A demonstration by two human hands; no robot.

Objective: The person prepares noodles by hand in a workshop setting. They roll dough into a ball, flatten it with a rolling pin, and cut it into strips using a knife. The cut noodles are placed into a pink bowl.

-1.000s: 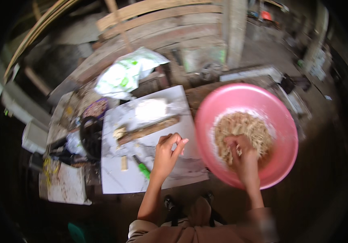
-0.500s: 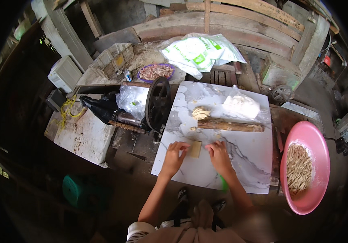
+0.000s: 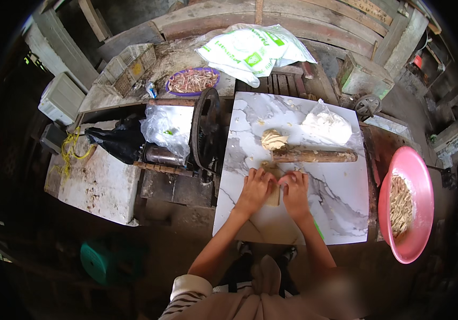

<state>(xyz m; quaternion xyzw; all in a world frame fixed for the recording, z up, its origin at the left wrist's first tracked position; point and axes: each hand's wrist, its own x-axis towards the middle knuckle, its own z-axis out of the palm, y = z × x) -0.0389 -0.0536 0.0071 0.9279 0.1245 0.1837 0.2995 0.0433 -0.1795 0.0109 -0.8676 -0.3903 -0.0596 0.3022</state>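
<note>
My left hand [image 3: 256,189] and my right hand [image 3: 295,193] meet over a small flat dough piece [image 3: 271,198] on the marbled board [image 3: 239,122], fingers curled and pinching at its upper part. Just above them lie a wooden rod [image 3: 314,156] and a lump of dough [image 3: 274,140]. A clear bag of white powder [image 3: 326,126] sits at the board's back right. A green-handled tool [image 3: 318,230] is mostly hidden beside my right forearm.
A pink basin [image 3: 426,208] of pale strips stands right. A machine with a large wheel [image 3: 198,122] is left, below a purple-rimmed tray [image 3: 169,84] of strips. A large white sack [image 3: 239,50] lies behind; a green stool [image 3: 93,256] is at lower left.
A second ago my right hand was in the pink basin; the view has since swung toward the board. My hands have closed in on the dough piece.
</note>
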